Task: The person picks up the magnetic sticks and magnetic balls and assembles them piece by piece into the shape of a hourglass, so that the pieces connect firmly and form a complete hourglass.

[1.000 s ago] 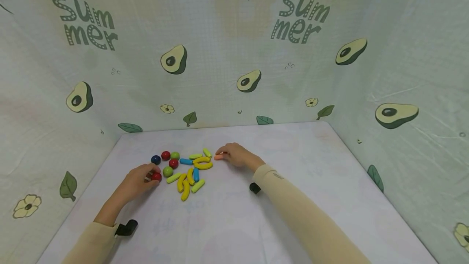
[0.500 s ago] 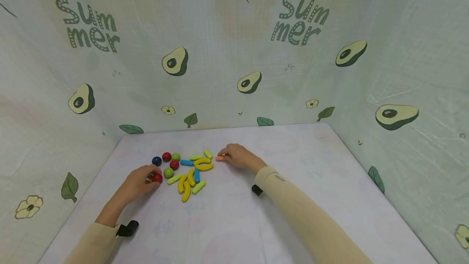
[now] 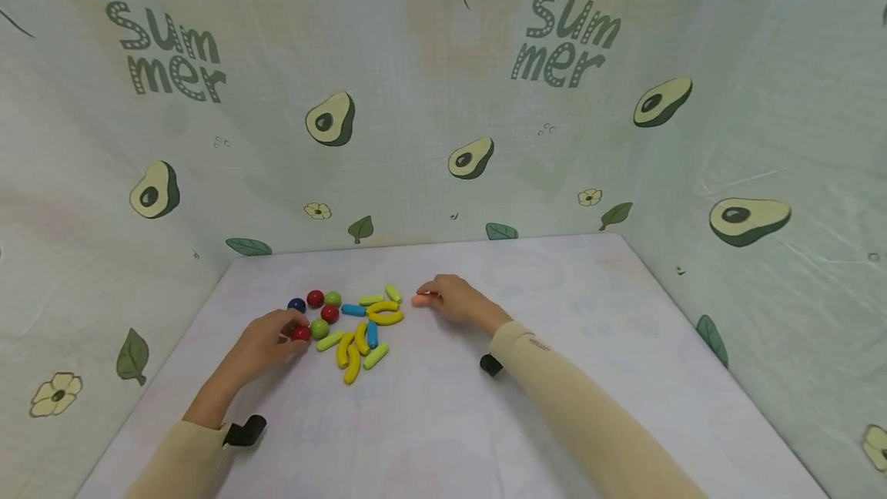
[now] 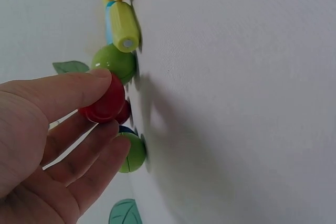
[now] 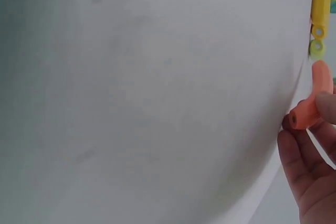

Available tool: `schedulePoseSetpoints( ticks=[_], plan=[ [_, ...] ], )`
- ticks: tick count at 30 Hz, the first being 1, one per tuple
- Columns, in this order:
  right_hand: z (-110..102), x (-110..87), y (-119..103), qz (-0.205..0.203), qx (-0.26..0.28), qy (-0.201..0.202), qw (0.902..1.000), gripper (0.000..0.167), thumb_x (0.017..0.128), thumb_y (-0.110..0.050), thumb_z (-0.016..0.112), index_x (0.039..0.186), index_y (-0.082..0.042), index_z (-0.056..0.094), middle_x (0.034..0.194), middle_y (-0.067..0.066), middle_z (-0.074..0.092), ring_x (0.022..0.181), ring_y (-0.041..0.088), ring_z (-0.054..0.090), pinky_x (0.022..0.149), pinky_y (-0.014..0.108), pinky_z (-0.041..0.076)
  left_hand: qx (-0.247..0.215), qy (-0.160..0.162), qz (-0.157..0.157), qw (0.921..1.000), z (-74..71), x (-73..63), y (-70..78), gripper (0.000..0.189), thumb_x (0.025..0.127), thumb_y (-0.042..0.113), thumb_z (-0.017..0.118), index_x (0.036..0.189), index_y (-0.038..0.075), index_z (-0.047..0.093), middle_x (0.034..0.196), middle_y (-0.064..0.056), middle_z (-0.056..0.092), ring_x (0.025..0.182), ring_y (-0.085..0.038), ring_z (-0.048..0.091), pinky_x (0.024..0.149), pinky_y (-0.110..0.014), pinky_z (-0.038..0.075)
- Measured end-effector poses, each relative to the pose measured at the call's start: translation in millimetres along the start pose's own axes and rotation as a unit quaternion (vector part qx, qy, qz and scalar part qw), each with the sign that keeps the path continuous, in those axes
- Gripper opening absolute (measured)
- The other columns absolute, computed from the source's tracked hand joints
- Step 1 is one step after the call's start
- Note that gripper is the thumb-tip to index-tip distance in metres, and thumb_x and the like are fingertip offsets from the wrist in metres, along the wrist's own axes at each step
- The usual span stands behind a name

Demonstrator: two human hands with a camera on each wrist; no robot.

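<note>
My left hand (image 3: 266,341) pinches a red ball (image 4: 107,103) between thumb and fingertips, close beside a green ball (image 3: 319,329). In the left wrist view the red ball overlaps that green ball, and I cannot tell whether they touch. Farther back sit a dark blue ball (image 3: 296,304), two more red balls, one of them the red ball (image 3: 329,314), and another green ball (image 3: 333,298). An orange curved piece (image 5: 315,100) is held between the thumb and fingers of my right hand (image 3: 453,299), just right of the yellow banana-shaped pieces (image 3: 385,318).
Several light green sticks (image 3: 376,356) and blue sticks (image 3: 373,334) lie among more yellow curved pieces (image 3: 352,364). The white-covered table (image 3: 443,406) meets a printed cloth backdrop (image 3: 416,199) at its back and sides.
My left hand has carried the red ball slightly right and away from me, nearer the green ball. The right hand has shifted a little to the right with the orange piece.
</note>
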State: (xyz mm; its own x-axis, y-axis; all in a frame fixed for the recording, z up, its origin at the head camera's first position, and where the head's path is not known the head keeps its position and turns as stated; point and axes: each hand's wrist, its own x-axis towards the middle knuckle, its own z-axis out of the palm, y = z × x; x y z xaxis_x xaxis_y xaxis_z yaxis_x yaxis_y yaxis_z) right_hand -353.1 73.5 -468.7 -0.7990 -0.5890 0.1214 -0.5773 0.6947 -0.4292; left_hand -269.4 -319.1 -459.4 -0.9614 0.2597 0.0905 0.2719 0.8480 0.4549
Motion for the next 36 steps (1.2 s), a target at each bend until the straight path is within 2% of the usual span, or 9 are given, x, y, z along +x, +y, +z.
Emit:
schedulePoseSetpoints(
  ticks=[7,13,20,28,36],
  plan=[
    [-5.6,-12.5,8.4,0.029,0.025,0.019,0.9991,0.029,0.109,-0.010,0.059,0.135,-0.011,0.072,0.126,0.008,0.073,0.117,0.026,0.068,0.105,0.043,0.054,-0.005,0.000,0.001,1.0000,-0.2,1.4,3.3,0.030,0.092,0.010,0.084,0.119,0.011,0.070,0.111,-0.007,0.071,0.099,-0.025,0.068,0.090,-0.050,0.063],
    [-14.4,-26.9,11.7,0.066,0.067,0.032,0.9951,0.030,0.107,-0.008,0.060,0.133,-0.012,0.073,0.124,0.006,0.075,0.103,0.022,0.065,0.094,0.042,0.056,-0.005,0.003,-0.004,1.0000,-1.0,-0.8,2.5,0.030,0.092,0.010,0.084,0.118,0.012,0.070,0.112,-0.007,0.072,0.100,-0.025,0.068,0.091,-0.050,0.063],
    [-27.5,-54.1,14.0,0.128,0.116,0.052,0.9836,0.028,0.107,-0.018,0.064,0.132,-0.017,0.074,0.121,0.007,0.074,0.103,0.021,0.066,0.088,0.040,0.056,-0.005,0.005,0.003,1.0000,-2.1,-2.8,0.3,0.028,0.093,0.009,0.083,0.118,0.011,0.070,0.111,-0.006,0.072,0.099,-0.024,0.068,0.091,-0.050,0.063],
    [-40.0,-89.0,23.4,0.167,0.143,0.049,0.9743,0.030,0.107,-0.016,0.063,0.136,-0.013,0.071,0.105,0.004,0.075,0.080,0.016,0.066,0.077,0.034,0.052,-0.001,0.006,-0.001,1.0000,-1.7,-3.1,-0.3,0.029,0.093,0.009,0.083,0.118,0.011,0.070,0.112,-0.006,0.072,0.100,-0.025,0.068,0.091,-0.050,0.063],
    [-41.7,-120.5,38.6,0.217,0.177,0.043,0.9589,0.032,0.107,-0.019,0.064,0.137,-0.011,0.070,0.104,0.005,0.072,0.075,0.016,0.067,0.070,0.031,0.051,-0.003,0.005,-0.003,1.0000,-1.5,-4.8,0.5,0.028,0.092,0.009,0.083,0.117,0.011,0.070,0.110,-0.006,0.072,0.100,-0.026,0.068,0.090,-0.051,0.063]
  ],
)
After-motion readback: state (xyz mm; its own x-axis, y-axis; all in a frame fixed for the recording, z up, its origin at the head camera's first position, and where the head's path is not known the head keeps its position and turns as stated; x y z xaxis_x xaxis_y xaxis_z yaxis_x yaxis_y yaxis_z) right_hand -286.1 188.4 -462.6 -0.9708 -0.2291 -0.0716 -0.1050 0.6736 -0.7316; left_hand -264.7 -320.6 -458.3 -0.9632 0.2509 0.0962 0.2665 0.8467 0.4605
